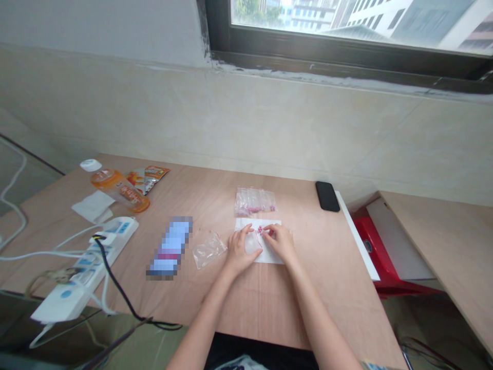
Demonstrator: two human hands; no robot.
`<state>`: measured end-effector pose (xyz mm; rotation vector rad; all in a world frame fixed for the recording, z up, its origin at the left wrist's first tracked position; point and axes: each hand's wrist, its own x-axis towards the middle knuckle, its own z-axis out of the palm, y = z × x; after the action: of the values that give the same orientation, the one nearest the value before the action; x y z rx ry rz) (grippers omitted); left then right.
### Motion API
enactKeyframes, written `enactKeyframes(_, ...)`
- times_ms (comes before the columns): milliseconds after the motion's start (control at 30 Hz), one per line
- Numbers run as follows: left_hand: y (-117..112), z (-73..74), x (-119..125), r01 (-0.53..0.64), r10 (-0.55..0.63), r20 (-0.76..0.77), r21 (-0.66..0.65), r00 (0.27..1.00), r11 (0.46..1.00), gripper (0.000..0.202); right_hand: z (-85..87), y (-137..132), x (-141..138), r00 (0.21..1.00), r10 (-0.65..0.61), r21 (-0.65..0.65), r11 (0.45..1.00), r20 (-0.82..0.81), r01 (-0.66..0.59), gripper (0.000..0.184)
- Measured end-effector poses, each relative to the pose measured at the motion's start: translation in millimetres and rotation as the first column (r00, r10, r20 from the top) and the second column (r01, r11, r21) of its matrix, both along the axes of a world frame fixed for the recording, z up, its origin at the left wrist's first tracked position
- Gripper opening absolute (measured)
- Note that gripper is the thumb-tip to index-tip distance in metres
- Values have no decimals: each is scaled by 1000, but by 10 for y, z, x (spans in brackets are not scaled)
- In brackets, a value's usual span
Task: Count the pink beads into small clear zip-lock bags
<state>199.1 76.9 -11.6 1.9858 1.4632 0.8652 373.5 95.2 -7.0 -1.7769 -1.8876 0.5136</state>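
Both my hands rest on a white paper sheet (269,255) in the middle of the wooden table (331,288). My left hand (239,250) holds a small clear plastic bag (253,242) down on the sheet, fingers curled on it. My right hand (280,240) pinches at some small pink beads (261,229) lying on the sheet beside the bag's mouth. A pile of small clear bags with pink beads in them (254,201) lies just behind the sheet. A loose empty clear bag (208,250) lies to the left of my left hand.
A black phone (327,196) lies at the back right. On the left are an orange drink bottle (117,188), snack packets (148,177), a tissue (93,206), a white power strip (87,264) with cables, and a blurred flat object (171,246). A red box (375,252) sits beyond the table's right edge.
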Motion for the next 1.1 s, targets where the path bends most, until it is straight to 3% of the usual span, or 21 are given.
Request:
enactKeyframes(367, -1, -31, -5, 0, 0, 3, 31, 1000, 1000, 78, 18, -31, -96, 999, 3, -10, 1000, 41, -3, 16)
enactKeyframes(833, 17, -47, 0, -43, 42, 38, 27, 998, 999, 78, 44, -90, -94, 992, 109, -53, 993, 55, -106, 14)
enactKeyframes(933, 15, -45, 1, -45, 44, 30, 28, 999, 999, 77, 30, -99, -68, 996, 86, -30, 996, 5, -86, 13)
enactKeyframes(1100, 10, -53, -2, -41, 39, 28, 57, 999, 998, 78, -33, -94, -21, 973, 51, 4, 999, -225, -52, 17)
